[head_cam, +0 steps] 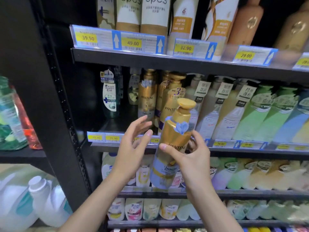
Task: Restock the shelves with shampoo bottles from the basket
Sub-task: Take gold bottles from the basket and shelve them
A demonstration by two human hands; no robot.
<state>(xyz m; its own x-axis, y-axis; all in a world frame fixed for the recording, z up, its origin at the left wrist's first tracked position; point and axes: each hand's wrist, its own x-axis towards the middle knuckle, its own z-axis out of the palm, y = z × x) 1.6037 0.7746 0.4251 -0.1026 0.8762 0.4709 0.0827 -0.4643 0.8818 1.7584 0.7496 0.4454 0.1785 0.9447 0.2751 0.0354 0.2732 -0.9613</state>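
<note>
A gold Pantene pump bottle [172, 143] with a blue flower tag is held upright, slightly tilted, in front of the middle shelf [250, 150]. My right hand [189, 158] grips its middle from the right, thumb across the label. My left hand [133, 144] hovers just left of the bottle, fingers spread, not touching it. Behind them stand matching gold Pantene bottles [148, 96] on the middle shelf. The basket is out of view.
A teal Head & Shoulders bottle [110, 96] stands left of a dark gap on the middle shelf. White, green and blue bottles [250, 114] fill the right side. Upper shelf [117, 56] holds tall tubes; lower shelves hold refill pouches [150, 209]. A black upright post [66, 114] borders the left.
</note>
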